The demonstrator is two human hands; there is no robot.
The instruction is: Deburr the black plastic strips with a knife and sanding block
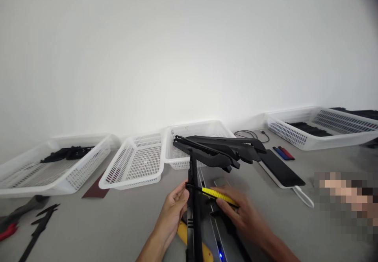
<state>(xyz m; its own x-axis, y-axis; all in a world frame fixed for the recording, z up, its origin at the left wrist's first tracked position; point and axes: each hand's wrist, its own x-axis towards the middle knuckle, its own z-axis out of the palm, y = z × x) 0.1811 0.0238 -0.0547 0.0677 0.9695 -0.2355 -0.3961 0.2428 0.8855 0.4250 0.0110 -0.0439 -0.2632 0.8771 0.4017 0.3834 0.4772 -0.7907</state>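
Observation:
My left hand (173,211) is closed on a long black plastic part (194,214), which stands lengthwise in front of me. In my right hand (240,211) is a slim tool with a ribbed yellow handle (217,194). Its dark, narrow end reaches across the black part to my left fingertips; whether it is a blade or a file I cannot tell. Beneath my hands lie a yellow object (183,232), partly hidden, and a strip with a blue light (220,255). Beyond the part, several curved black plastic pieces (218,159) are heaped over the front of a white basket (177,165).
White baskets stand left (67,181), near left (132,183) and right (307,142), some with black parts. A dark-screened device (280,169) with a white strap, blue and red sticks (283,153), a caliper (39,228) and dark red sheet (97,189) lie about. Pixelation hides the right.

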